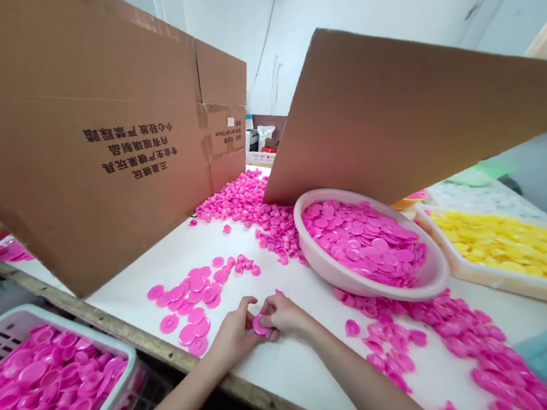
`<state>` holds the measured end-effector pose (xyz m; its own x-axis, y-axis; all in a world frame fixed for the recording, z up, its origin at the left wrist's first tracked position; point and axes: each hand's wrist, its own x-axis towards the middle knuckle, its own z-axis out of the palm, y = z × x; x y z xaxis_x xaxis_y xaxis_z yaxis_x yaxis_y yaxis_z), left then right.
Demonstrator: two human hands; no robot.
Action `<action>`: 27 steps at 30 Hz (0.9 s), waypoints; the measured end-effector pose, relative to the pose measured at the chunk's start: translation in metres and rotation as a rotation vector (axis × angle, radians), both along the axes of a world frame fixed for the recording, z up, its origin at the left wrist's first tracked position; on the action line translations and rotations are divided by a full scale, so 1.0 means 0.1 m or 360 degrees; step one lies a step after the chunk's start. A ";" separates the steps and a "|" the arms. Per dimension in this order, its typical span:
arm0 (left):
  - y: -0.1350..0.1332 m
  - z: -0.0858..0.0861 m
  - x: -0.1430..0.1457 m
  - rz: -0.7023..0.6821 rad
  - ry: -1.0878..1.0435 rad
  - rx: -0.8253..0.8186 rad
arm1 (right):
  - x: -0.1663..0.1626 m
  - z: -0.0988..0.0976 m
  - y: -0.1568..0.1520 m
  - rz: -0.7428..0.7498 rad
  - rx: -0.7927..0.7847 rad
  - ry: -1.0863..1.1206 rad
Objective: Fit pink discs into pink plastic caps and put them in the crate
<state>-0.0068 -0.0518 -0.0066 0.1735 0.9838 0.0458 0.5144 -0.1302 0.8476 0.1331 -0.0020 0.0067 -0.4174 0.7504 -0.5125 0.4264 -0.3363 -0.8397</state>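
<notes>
Both my hands meet over the white table near its front edge. A small round pink plastic disc (260,325) sits between them. My right hand (285,315) pinches the disc, with fingers closed around its edge. My left hand (237,329) is closed too, its thumb and fingertips pressed at the disc's left side; part of its grip is hidden. Left of my hands lies a loose spread of flat pink discs (195,316). Behind that spread are a few small pink cup-shaped pieces (240,264).
A pink basin (368,286) full of pink discs stands right of centre. Cardboard panels (51,129) rise on both sides. A tray (510,283) holds yellow pieces. A white basket (124,347) of pink pieces sits below the table's left edge. Pink pieces (498,369) cover the right side.
</notes>
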 end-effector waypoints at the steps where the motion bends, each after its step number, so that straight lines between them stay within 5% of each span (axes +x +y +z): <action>1: 0.00 0.00 0.00 -0.0018 0.0007 0.0020 | -0.01 0.01 0.01 0.0004 -0.0016 -0.0025; 8: -0.01 0.02 -0.05 -0.0097 0.0046 0.0031 | -0.01 -0.05 -0.02 0.0046 0.0060 -0.0154; 12: 0.10 0.14 -0.09 -0.0260 -0.0012 -0.0200 | -0.02 -0.05 0.06 0.0148 -0.0045 -0.0236; 14: 0.20 0.17 -0.04 -0.0058 0.0147 -0.0217 | -0.03 -0.04 0.10 0.0245 -0.0060 -0.0306; 18: 0.31 0.10 0.17 0.0421 0.0690 0.0149 | -0.03 -0.01 0.13 0.0362 -0.0054 -0.0302; 23: 0.29 0.00 0.23 0.0438 0.1010 0.0214 | 0.00 0.00 0.13 0.0354 -0.0152 -0.0253; 27: 0.30 0.01 0.19 0.0372 0.1061 0.0221 | 0.03 -0.06 0.03 0.0089 -0.0072 -0.0073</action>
